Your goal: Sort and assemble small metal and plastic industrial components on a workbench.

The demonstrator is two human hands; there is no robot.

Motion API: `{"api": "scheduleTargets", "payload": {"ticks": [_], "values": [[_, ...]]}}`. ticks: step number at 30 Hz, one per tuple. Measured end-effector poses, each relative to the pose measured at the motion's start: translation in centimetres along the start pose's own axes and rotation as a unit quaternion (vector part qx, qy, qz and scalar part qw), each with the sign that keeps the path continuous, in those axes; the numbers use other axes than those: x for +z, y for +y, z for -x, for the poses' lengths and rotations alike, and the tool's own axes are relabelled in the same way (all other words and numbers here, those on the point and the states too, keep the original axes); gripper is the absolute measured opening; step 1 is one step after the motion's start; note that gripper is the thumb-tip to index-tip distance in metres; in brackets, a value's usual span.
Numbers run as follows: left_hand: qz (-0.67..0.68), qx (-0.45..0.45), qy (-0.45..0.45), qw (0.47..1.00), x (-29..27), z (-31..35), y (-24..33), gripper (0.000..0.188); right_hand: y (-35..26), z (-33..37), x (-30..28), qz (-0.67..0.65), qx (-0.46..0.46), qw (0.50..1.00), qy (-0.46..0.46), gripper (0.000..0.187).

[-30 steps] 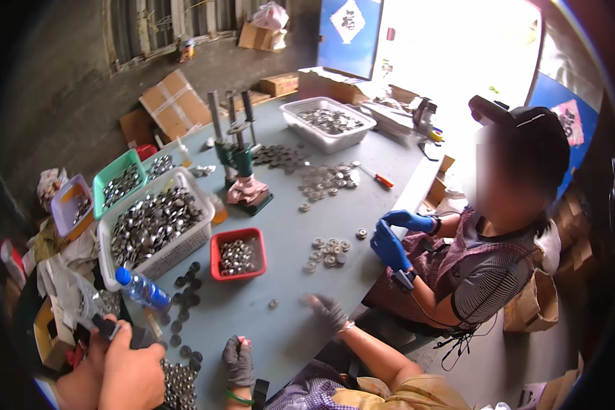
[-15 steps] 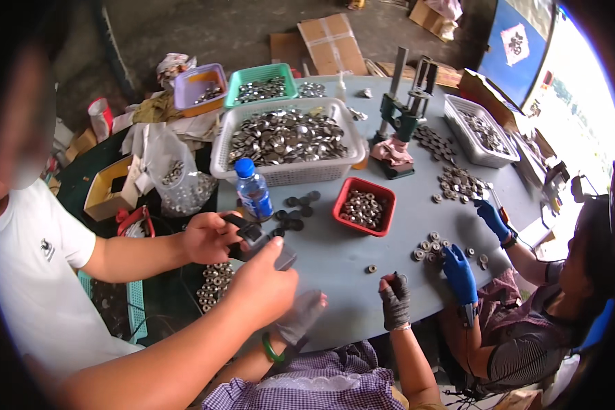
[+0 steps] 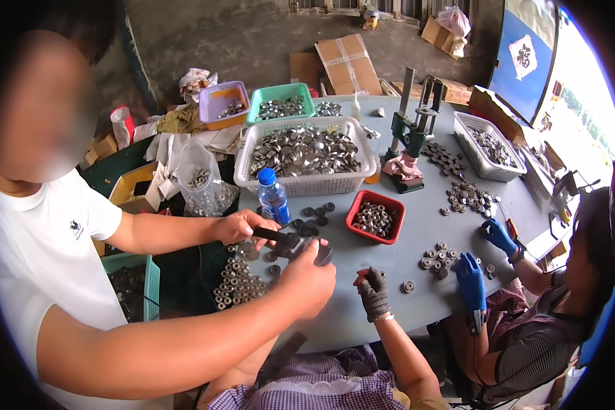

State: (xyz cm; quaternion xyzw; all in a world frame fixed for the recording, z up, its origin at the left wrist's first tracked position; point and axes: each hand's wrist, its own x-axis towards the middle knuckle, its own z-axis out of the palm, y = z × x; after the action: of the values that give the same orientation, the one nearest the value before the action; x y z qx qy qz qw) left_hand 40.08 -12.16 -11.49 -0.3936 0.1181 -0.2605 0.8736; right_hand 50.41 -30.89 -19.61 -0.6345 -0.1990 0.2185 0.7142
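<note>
My right hand (image 3: 374,297), in a grey fingerless glove, is over the near table edge. Its fingers are curled closed, and whatever they may hold is hidden. Close to its right lies a single metal ring (image 3: 408,287). My left forearm (image 3: 247,365) comes up from the lower edge. The hand itself is hidden behind the bare arm of a person standing at the left. That person's hands hold a dark device with a black strap (image 3: 301,247) above the table's left part. Beneath and beside it are many small metal rings (image 3: 236,283) and several dark discs (image 3: 314,220).
A red basket (image 3: 355,225) of rings, a blue-capped bottle (image 3: 273,198) and a large white basket (image 3: 301,186) of metal caps stand ahead. Behind them is a green hand press (image 3: 413,137). At right, a co-worker's blue-gloved hands (image 3: 470,279) are near loose rings (image 3: 439,258).
The view has shifted. The standing person's arm and device have moved right, covering my left hand, which showed before. My right hand has drawn left, and its fingers remain curled.
</note>
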Motion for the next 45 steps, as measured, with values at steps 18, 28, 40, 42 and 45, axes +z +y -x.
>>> {"api": "scheduleTargets", "payload": {"ticks": [18,28,40,42,45], "values": [[0.71,0.069,-0.031,0.7,4.4,-6.1,-11.3,0.044,4.2,1.5,-4.6,-0.066,0.02,0.998,-0.002,0.009],[0.563,0.143,-0.055,0.812,3.1,-2.9,-12.2,0.048,5.0,1.9,-4.8,-0.018,-0.044,0.999,-0.021,0.016],[0.294,0.24,-0.082,0.922,2.1,0.6,-14.7,0.044,4.7,1.8,-4.3,-0.014,-0.053,0.998,-0.026,0.014],[0.359,0.246,-0.096,0.895,3.2,1.2,-16.8,0.044,4.8,1.9,-4.0,-0.032,-0.05,0.998,-0.032,0.014],[0.558,0.076,-0.181,0.806,4.2,1.7,-17.4,0.046,4.7,2.0,-4.1,-0.018,-0.055,0.998,-0.014,0.014]]}}
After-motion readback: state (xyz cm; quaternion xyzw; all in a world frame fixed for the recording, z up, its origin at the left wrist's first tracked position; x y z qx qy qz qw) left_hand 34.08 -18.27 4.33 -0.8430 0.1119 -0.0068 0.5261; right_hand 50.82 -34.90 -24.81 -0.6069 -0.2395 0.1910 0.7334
